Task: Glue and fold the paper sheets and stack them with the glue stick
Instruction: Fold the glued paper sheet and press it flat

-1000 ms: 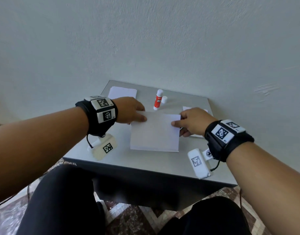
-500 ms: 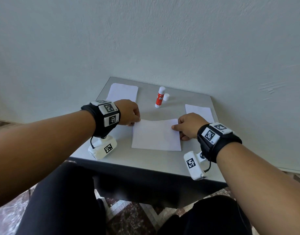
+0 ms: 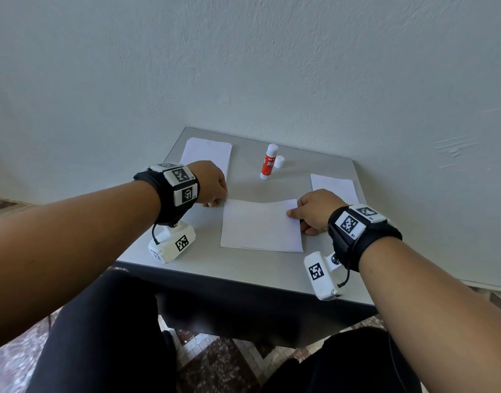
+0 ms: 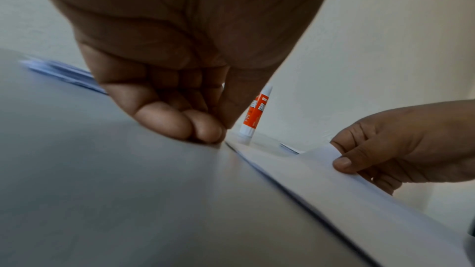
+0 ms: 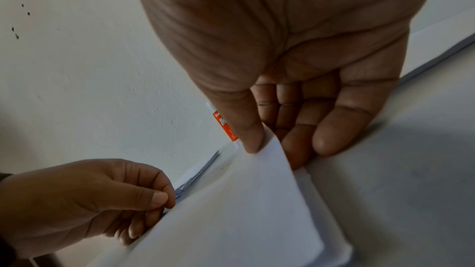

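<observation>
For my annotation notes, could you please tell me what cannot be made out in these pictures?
- Glue on the folded sheet: hidden inside the fold, every view.
- Glue stick label: too small in the head view; cut by the right hand in the right wrist view.
- Left hand fingertips: hidden behind its knuckles, head view.
- Sheet count in the far-left stack: blurred, left wrist view.

Soft, even daylight is seen throughout, without glare. Faint shadows are cast beneath the wrists on the worktop (image 3: pixel 260 268). Straight lines are bent at the head view's edges. Both wrist views are blurred, with near surfaces smeared.
</observation>
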